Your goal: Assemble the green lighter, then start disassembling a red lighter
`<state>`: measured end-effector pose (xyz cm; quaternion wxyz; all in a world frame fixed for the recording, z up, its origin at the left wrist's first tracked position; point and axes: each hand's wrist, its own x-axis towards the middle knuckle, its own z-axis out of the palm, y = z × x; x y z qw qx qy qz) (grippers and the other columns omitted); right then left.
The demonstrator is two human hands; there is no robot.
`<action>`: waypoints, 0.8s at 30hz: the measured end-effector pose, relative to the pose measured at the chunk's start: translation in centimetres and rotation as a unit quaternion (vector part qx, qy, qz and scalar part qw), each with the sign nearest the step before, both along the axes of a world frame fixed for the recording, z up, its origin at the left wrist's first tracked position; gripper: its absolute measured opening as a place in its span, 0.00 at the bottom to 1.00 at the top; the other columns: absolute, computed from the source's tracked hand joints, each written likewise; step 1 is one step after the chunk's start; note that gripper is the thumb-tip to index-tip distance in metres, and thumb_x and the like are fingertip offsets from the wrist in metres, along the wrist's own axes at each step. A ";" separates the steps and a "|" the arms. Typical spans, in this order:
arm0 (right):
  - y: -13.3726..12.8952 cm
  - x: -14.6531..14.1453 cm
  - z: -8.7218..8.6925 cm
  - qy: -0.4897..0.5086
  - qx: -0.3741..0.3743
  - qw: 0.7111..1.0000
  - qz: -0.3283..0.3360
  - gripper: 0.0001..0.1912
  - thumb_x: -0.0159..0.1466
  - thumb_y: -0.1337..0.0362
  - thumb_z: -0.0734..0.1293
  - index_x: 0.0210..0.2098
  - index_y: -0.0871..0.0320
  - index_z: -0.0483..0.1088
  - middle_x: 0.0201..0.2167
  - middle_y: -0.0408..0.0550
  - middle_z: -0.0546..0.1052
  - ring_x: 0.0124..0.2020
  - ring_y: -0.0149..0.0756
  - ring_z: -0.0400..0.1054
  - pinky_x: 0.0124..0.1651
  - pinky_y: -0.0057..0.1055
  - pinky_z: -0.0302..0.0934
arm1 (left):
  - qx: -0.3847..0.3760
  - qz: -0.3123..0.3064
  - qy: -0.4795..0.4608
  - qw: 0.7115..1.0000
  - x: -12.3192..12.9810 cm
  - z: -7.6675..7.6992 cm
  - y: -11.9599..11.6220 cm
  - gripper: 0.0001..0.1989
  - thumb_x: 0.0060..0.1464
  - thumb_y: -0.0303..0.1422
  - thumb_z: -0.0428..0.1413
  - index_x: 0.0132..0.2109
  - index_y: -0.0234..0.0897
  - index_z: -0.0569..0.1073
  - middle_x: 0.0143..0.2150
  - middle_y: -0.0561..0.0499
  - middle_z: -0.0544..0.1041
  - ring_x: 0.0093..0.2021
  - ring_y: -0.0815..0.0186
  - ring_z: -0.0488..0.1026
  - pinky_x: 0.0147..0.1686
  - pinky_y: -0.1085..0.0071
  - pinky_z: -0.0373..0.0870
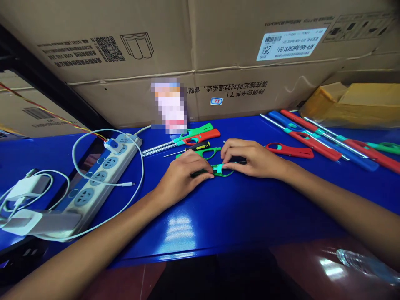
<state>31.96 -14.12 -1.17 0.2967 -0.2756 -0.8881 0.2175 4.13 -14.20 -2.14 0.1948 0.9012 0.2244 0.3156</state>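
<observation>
A green lighter shell (225, 174) with a teal trigger (219, 168) lies at the middle of the blue table. My left hand (186, 170) is closed around its left end, thumb and fingertips pinching the shell. From the other side, my right hand (250, 159) pinches at the teal trigger between thumb and fingers. My fingers hide much of the shell's inside. Just behind my left hand lie another green lighter shell (213, 153) and a screwdriver (200, 146) with a black and yellow handle. A red lighter piece (293, 151) rests beyond my right hand.
Green and red lighters (200, 132) lie at the back, near a leaning phone with a blurred screen (171, 106). Several long lighters (328, 139) spread to the right. A power strip (106, 171) with white cables stands left. Cardboard boxes (218, 46) wall off the rear.
</observation>
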 end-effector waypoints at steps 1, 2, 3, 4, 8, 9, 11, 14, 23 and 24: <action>0.0 0.0 0.0 0.000 -0.003 1.000 0.002 0.05 0.74 0.63 0.70 0.41 0.54 0.78 0.44 0.49 0.78 0.46 0.39 0.76 0.50 0.36 0.69 | 0.002 -0.002 0.002 1.000 0.0 0.0 0.0 0.01 0.67 0.32 0.65 0.44 0.40 0.83 0.43 0.51 0.86 0.46 0.63 0.80 0.52 0.63 0.75; 0.0 0.0 0.0 -0.001 -0.005 1.000 0.003 0.05 0.74 0.63 0.71 0.40 0.55 0.78 0.44 0.49 0.78 0.45 0.39 0.76 0.50 0.36 0.69 | 0.003 -0.002 0.002 1.000 0.0 0.0 0.0 0.02 0.66 0.32 0.66 0.44 0.40 0.83 0.43 0.51 0.85 0.46 0.62 0.80 0.51 0.63 0.75; 0.0 0.0 -0.1 -0.002 -0.008 1.000 0.004 0.05 0.73 0.63 0.71 0.40 0.55 0.78 0.44 0.49 0.78 0.45 0.39 0.76 0.50 0.36 0.69 | 0.003 -0.001 0.002 1.000 0.0 0.0 0.0 0.02 0.66 0.32 0.66 0.45 0.40 0.83 0.43 0.50 0.85 0.47 0.62 0.80 0.51 0.63 0.75; 0.1 0.0 -0.1 -0.003 -0.009 1.000 0.005 0.05 0.73 0.63 0.71 0.40 0.55 0.79 0.43 0.49 0.79 0.45 0.38 0.76 0.50 0.36 0.69 | 0.003 -0.002 0.001 1.000 0.0 0.0 0.0 0.02 0.66 0.32 0.66 0.45 0.40 0.84 0.44 0.50 0.85 0.47 0.62 0.80 0.51 0.63 0.75; 0.1 0.0 0.0 -0.010 -0.013 1.000 0.001 0.06 0.74 0.62 0.71 0.40 0.55 0.79 0.42 0.48 0.79 0.44 0.38 0.75 0.49 0.35 0.69 | 0.001 -0.008 0.000 1.000 -0.1 0.0 0.1 0.02 0.66 0.31 0.66 0.45 0.40 0.84 0.44 0.50 0.85 0.47 0.62 0.80 0.51 0.63 0.76; 0.1 0.0 0.0 -0.013 -0.014 1.000 0.000 0.06 0.74 0.61 0.71 0.40 0.54 0.79 0.42 0.48 0.79 0.44 0.38 0.76 0.49 0.36 0.69 | 0.000 -0.009 0.000 1.000 -0.1 0.0 0.1 0.02 0.66 0.31 0.66 0.45 0.40 0.83 0.44 0.50 0.84 0.47 0.62 0.80 0.51 0.63 0.76; 0.1 0.0 0.0 -0.022 -0.017 1.000 -0.003 0.07 0.74 0.61 0.71 0.40 0.54 0.79 0.42 0.48 0.79 0.44 0.39 0.76 0.49 0.36 0.69 | -0.004 -0.008 0.004 1.000 0.0 0.0 0.1 0.02 0.67 0.30 0.65 0.46 0.39 0.83 0.45 0.49 0.84 0.47 0.62 0.79 0.51 0.63 0.77; 0.1 0.1 0.0 -0.036 -0.015 0.999 -0.003 0.06 0.74 0.62 0.70 0.40 0.54 0.79 0.43 0.48 0.79 0.44 0.39 0.76 0.49 0.37 0.69 | -0.008 -0.004 0.009 1.000 0.0 0.0 0.1 0.04 0.67 0.29 0.65 0.48 0.39 0.82 0.45 0.48 0.83 0.48 0.62 0.79 0.52 0.62 0.77; -0.2 0.1 0.1 -0.066 0.011 0.998 -0.014 0.04 0.72 0.65 0.71 0.41 0.53 0.80 0.44 0.48 0.80 0.45 0.41 0.76 0.51 0.39 0.69 | 0.013 -0.001 0.029 0.999 -0.1 0.0 0.0 0.03 0.68 0.31 0.64 0.47 0.40 0.83 0.46 0.48 0.83 0.48 0.61 0.78 0.51 0.60 0.77; -0.2 0.2 0.1 -0.071 0.016 0.997 -0.017 0.04 0.72 0.65 0.71 0.41 0.53 0.80 0.44 0.48 0.80 0.45 0.41 0.76 0.51 0.39 0.69 | 0.016 -0.001 0.030 0.999 -0.1 0.0 0.0 0.03 0.68 0.31 0.64 0.47 0.40 0.83 0.46 0.48 0.83 0.47 0.61 0.78 0.51 0.60 0.77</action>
